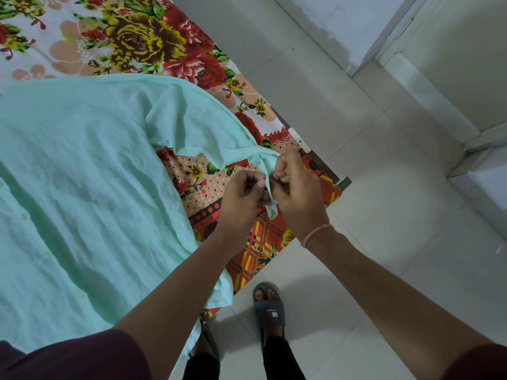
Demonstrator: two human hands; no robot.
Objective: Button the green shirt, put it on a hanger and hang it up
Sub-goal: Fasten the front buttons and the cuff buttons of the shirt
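Observation:
The pale green shirt (82,174) lies spread over a bed with a flowered sheet (142,42). One sleeve runs toward the bed's near right corner, and its cuff (267,165) is pinched between both hands. My left hand (242,198) grips the cuff's lower edge with closed fingers. My right hand (296,187) holds the cuff from the other side, thumb on top. The button itself is hidden by my fingers. No hanger is in view.
The bed's corner (344,183) juts out just right of my hands. Light floor tiles (384,215) fill the right half. My feet in grey slippers (269,305) stand beside the bed. A white wall base and door frame (428,86) run along the far right.

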